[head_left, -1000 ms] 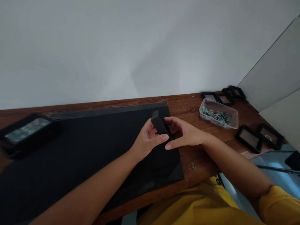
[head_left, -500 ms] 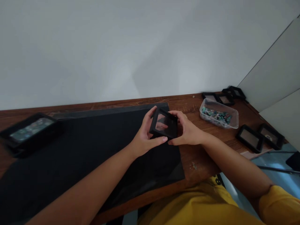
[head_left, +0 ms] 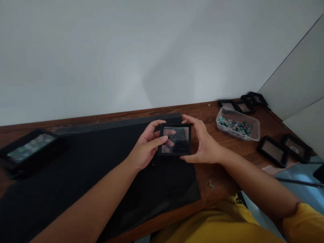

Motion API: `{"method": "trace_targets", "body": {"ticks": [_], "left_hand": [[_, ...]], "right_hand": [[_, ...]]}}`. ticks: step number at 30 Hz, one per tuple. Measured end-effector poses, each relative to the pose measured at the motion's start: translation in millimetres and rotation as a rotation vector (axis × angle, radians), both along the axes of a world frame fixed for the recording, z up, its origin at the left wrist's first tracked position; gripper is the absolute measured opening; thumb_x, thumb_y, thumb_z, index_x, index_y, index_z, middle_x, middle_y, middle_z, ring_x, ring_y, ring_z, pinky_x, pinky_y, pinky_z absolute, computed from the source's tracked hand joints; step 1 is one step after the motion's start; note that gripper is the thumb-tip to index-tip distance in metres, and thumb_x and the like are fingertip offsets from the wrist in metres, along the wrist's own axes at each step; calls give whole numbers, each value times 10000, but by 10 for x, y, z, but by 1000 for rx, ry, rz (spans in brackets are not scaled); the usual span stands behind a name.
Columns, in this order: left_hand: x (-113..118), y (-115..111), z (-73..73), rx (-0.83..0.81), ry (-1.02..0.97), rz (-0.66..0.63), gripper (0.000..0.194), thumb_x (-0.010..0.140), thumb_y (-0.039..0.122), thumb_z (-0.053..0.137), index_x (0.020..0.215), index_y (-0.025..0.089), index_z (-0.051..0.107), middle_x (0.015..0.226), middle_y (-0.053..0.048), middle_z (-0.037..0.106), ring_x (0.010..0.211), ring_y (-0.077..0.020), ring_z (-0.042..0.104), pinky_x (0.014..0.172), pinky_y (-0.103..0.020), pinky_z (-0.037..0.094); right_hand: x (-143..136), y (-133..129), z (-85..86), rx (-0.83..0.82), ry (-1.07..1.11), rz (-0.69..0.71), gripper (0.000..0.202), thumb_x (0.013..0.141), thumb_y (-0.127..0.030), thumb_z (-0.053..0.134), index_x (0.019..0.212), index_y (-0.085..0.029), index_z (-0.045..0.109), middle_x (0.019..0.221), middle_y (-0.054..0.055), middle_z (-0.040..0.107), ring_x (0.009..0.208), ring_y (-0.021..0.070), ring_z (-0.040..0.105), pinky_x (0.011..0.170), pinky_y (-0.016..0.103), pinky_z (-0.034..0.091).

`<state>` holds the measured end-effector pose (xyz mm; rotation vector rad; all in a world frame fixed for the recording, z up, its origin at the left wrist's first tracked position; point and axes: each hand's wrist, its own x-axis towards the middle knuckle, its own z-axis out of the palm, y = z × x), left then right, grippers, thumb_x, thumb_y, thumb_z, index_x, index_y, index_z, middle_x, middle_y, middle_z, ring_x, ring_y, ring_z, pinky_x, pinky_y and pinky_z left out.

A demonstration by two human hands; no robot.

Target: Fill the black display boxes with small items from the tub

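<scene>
A small black display frame with a clear pane is held over a black mat, its pane facing up. My left hand grips its left side, the thumb on top and the fingers underneath, seen through the pane. Around the right side curves my right hand, with the thumb at the near edge and the forefinger at the far edge. Small green-blue chips in a clear plastic tub lie to the right of my right hand.
A blurred black case with pale greenish pieces under its pane stands at the left. More black frames lie on the wooden table at the right, some by the wall. Green bits lie near the front edge.
The frame has turned from a tilted pose to lie flatter and squarer to me. My left thumb has moved from the near edge onto the pane's left side; my right fingers have spread wider.
</scene>
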<state>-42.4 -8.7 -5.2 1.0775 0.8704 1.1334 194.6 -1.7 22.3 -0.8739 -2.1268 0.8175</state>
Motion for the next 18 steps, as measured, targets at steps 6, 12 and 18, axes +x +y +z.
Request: {"method": "trace_targets", "body": {"ticks": [6, 12, 18], "left_hand": [[34, 1, 38, 124, -15, 170, 498, 758, 310, 912, 1074, 276, 529, 901, 40, 787, 673, -165, 759, 616, -285, 643], [115, -83, -3, 292, 188, 301, 425, 817, 340, 855, 1103, 257, 551, 895, 18, 773, 728, -170, 776, 708, -314, 661], [175, -175, 36, 466, 447, 367, 253, 802, 335, 835, 998, 242, 705, 876, -3, 763, 769, -178, 730, 684, -298, 604]], "right_hand": [[-55, -20, -51, -237, 162, -51, 1099, 688, -312, 860, 1604, -248, 256, 1415, 157, 545, 1205, 291, 593, 1069, 520, 512], [-115, 2, -77, -504, 207, 58, 339, 805, -324, 736, 1112, -230, 626, 961, 25, 672, 821, 173, 627, 761, 346, 531], [-120, 32, -108, -393, 182, -39, 117, 845, -332, 681, 852, -224, 640, 833, 19, 663, 793, 186, 612, 748, 336, 499]]}}
